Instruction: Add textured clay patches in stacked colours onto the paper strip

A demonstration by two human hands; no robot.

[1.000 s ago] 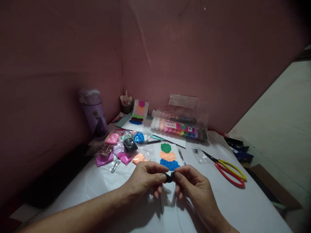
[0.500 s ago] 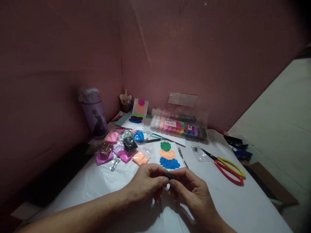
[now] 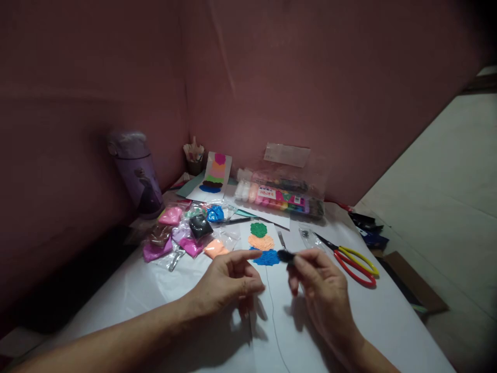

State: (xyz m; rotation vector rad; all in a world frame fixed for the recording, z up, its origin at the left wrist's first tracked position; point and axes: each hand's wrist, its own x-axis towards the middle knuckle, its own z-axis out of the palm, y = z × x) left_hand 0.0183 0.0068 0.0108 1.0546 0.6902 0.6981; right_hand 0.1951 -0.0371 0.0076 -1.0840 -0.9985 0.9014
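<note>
Between the thumb and fingers of my right hand [image 3: 324, 282] is a small flattened piece of black clay [image 3: 286, 256]. My left hand [image 3: 229, 280] is apart from it, thumb and forefinger spread with nothing between them. Both hands hover over the near part of a white paper strip [image 3: 267, 321], on which a thin curved line runs downward. Farther up the strip lie textured clay patches: a green one [image 3: 258, 230], a peach one [image 3: 261, 242] and a blue one [image 3: 265, 257]. A small fork [image 3: 281, 239] rests right of the strip.
Bagged clay, including a black packet [image 3: 201, 226], lies at left near a purple bottle [image 3: 137, 176]. Scissors [image 3: 355, 267] with red and yellow handles lie at right. Behind stand a clay box [image 3: 279, 197], a finished-looking coloured card [image 3: 214, 176] and a cup [image 3: 194, 165].
My hands have moved apart. The black clay, earlier pinched between both, is now in my right hand alone, and my left fingers have opened. The view has shifted slightly right.
</note>
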